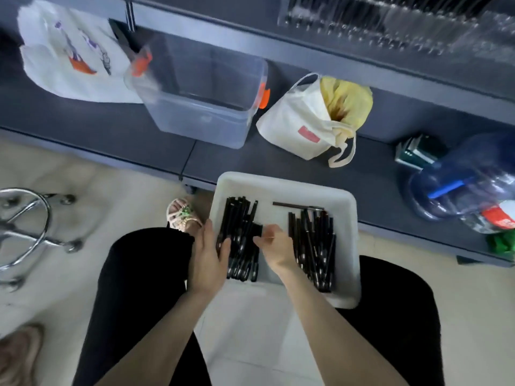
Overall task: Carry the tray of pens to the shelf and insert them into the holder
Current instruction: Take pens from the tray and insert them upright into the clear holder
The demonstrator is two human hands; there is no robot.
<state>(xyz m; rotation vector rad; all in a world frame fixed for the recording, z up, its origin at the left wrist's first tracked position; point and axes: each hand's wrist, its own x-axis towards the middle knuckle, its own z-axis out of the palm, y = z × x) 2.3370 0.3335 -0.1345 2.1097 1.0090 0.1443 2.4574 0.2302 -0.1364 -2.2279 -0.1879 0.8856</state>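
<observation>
The white tray (281,182) rests across the person's lap. Its far edge overlaps the front edge of the low grey shelf (376,176), though whether they touch cannot be told. In it lie 2 piles of black pens: the left pile (242,246) by the tray's left edge, the right pile (315,246) by its right edge, and 1 single pen (295,205) crosswise near the far edge.

The left hand (207,257) lies spread on the left pile, thumb along the tray's left rim. The right hand (276,246) sits between the piles with its fingers curled against the left pile's inner side; whether it pinches a pen cannot be told.

The pens look light, stiff and smooth, so they will likely roll and slip from a loose bunch. A small bundle gripped round its middle should hold best. The tray looks rigid and shallow, so carrying it level by both side rims would be safest.

The clear holder (390,26) sits blurred on the upper shelf at the far right. Below it, a clear bin (200,107), a cloth bag (295,126) and a blue water bottle (459,185) crowd the lower shelf. Open room lies in front of the bag, and a stool (28,227) stands to the left.
</observation>
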